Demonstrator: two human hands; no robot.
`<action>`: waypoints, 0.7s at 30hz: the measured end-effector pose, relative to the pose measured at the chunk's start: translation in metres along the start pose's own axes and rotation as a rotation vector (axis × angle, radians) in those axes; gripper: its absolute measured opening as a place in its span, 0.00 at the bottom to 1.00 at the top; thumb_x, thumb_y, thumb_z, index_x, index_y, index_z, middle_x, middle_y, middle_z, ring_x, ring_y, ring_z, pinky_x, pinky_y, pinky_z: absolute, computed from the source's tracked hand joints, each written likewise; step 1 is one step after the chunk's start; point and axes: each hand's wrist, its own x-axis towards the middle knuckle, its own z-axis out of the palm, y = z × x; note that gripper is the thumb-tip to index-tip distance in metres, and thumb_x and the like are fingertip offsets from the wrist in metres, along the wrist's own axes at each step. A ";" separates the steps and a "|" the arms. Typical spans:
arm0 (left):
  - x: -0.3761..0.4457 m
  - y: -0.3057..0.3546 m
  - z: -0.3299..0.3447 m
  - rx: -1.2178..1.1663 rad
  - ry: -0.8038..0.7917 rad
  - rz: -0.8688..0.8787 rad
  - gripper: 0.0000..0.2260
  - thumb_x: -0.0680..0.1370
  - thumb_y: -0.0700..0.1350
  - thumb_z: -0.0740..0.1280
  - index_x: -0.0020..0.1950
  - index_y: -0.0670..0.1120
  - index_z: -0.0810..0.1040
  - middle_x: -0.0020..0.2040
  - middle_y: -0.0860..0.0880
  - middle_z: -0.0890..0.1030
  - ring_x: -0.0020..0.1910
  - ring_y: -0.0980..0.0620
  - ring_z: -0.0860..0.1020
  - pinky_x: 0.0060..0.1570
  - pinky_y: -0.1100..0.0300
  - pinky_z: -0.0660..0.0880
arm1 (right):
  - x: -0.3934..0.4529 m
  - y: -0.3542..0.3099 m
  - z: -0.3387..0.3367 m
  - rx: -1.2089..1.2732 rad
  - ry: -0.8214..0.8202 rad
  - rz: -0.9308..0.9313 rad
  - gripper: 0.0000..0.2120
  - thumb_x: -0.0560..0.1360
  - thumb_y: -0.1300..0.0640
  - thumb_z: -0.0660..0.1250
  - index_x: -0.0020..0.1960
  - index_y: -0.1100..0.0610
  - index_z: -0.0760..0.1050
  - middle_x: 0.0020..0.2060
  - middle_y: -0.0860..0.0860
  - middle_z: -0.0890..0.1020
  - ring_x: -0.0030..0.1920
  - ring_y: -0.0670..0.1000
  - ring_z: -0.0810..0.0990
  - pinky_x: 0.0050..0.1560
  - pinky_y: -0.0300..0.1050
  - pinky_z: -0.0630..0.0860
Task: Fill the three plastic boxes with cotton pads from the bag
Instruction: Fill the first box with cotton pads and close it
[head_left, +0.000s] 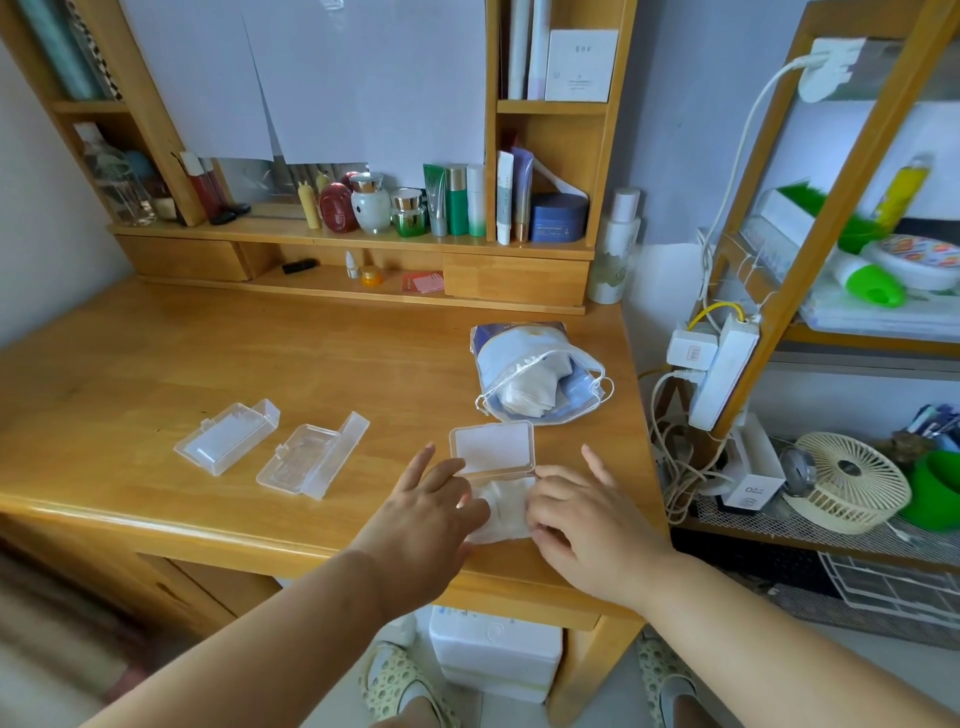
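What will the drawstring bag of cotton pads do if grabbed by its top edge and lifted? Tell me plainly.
The bag would probably sag and fold, since its thin film already lies crumpled on the desk. It is likely light, holding only soft cotton pads. Its mouth gapes toward the hands, so pads may spill unless the drawstring is pulled.

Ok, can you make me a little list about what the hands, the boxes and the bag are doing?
left hand: fingers on the cotton pads
right hand: fingers curled on the pads
near box: lid open, pads being pressed in
middle box: open, looks empty
far-left box: open, looks empty
bag: open, pads inside, behind the near box
desk: wooden, holds all of it
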 end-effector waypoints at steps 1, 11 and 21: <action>0.000 0.001 0.001 -0.003 -0.001 -0.009 0.14 0.60 0.50 0.78 0.41 0.52 0.79 0.42 0.52 0.81 0.58 0.46 0.78 0.65 0.42 0.64 | 0.001 0.000 0.001 -0.006 -0.006 0.004 0.08 0.77 0.51 0.58 0.43 0.49 0.74 0.50 0.41 0.77 0.68 0.45 0.66 0.73 0.52 0.35; -0.008 -0.003 0.011 -0.131 0.154 0.052 0.13 0.64 0.46 0.77 0.42 0.49 0.75 0.46 0.52 0.77 0.49 0.53 0.79 0.68 0.48 0.65 | 0.010 -0.019 -0.007 -0.075 -0.018 -0.068 0.16 0.71 0.46 0.62 0.55 0.52 0.75 0.61 0.47 0.74 0.65 0.49 0.70 0.75 0.48 0.48; -0.008 -0.006 0.011 -0.110 0.076 0.163 0.11 0.63 0.45 0.78 0.42 0.48 0.80 0.54 0.50 0.83 0.56 0.51 0.80 0.58 0.54 0.75 | 0.014 -0.022 0.002 -0.066 -0.099 -0.064 0.18 0.75 0.43 0.56 0.61 0.49 0.72 0.62 0.44 0.73 0.60 0.48 0.73 0.60 0.47 0.61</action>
